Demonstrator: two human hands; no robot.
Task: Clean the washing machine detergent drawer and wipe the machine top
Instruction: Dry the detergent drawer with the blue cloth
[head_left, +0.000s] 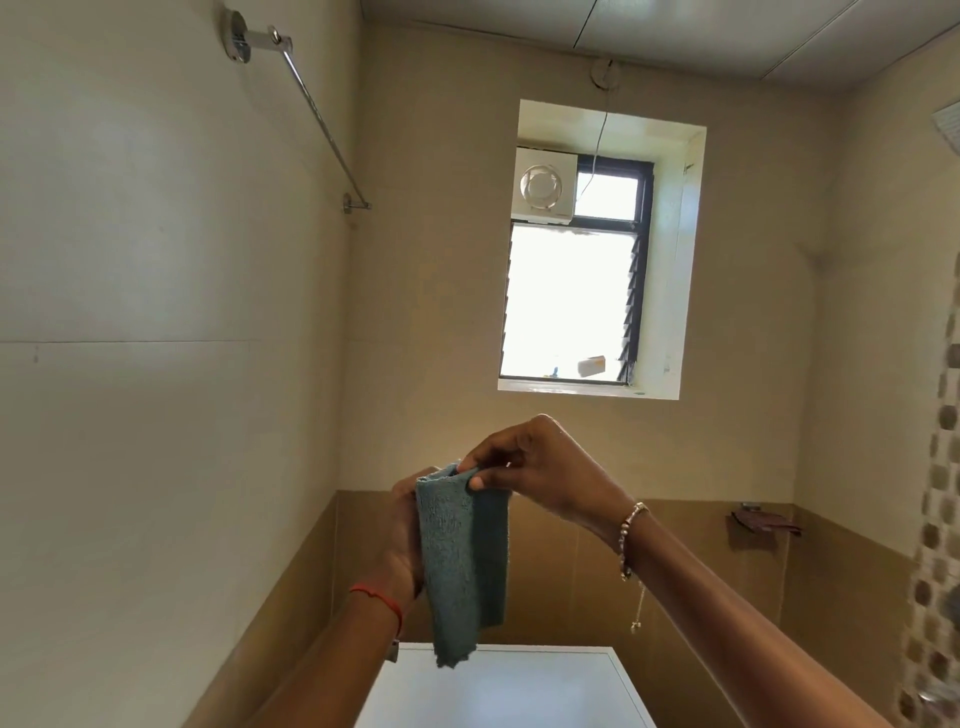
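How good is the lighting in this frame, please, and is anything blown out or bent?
Head view: the window is blown out white; the cloth and both hands stay legible; the towel rail and wall edges slant from wide-angle distortion; the mosaic tiles look smeared.

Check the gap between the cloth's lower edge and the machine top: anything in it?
Nothing. In the head view the cloth hangs from both hands, and the stretch down to the machine top shows only the bare tan wall behind.

I stand in a home bathroom: tiled walls, towel rail upper left, exhaust fan at far window.
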